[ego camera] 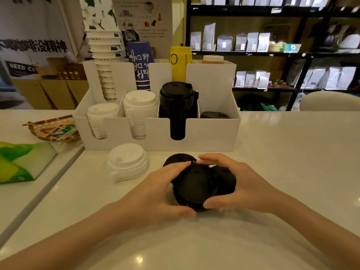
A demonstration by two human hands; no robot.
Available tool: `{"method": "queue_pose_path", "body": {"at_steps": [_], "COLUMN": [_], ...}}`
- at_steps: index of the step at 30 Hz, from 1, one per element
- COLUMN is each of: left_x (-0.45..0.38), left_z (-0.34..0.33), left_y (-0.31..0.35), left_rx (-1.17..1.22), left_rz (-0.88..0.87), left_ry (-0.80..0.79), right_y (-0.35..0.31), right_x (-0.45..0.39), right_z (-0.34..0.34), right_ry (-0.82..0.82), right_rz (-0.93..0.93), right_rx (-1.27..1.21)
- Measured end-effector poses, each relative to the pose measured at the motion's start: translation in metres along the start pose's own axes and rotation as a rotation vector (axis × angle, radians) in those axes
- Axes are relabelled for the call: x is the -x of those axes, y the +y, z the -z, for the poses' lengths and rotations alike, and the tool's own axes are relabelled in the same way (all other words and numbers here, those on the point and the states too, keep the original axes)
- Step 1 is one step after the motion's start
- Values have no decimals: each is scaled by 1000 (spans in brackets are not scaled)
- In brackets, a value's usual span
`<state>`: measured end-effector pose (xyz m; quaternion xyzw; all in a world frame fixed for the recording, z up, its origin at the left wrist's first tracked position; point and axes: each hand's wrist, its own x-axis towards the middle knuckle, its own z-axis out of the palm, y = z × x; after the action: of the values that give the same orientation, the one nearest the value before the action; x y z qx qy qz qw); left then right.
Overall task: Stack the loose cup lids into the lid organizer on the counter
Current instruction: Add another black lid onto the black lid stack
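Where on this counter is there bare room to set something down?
Free: the wide white counter right of the lid organizer, and the near strip in front of both hands. Crowded: the patch before the organizer, taken by the white lid stack, the black lids and the left hand and right hand.

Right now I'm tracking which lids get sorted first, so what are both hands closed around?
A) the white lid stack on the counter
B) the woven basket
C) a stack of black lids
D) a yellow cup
C: the left hand and right hand flank the black lids on the counter.
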<state>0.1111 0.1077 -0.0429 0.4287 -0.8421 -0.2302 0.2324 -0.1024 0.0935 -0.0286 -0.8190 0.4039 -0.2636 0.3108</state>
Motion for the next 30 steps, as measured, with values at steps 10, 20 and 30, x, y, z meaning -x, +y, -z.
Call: {"method": "queue_pose_path", "body": {"at_steps": [10,20,30], "left_x": [-33,-82,-120], "left_z": [47,116,138], "left_y": [8,17,11], "left_rx": [110,125,151], "left_rz": [36,-32,-57], "left_ry": [78,220,633], "right_y": [-21,-55,-53], "right_x": [-30,-75,-140], "right_z": [29,64,78], "right_ry": [153,449,688], "right_rz": [10,60,176], "right_rx": [63,-18,-187]}}
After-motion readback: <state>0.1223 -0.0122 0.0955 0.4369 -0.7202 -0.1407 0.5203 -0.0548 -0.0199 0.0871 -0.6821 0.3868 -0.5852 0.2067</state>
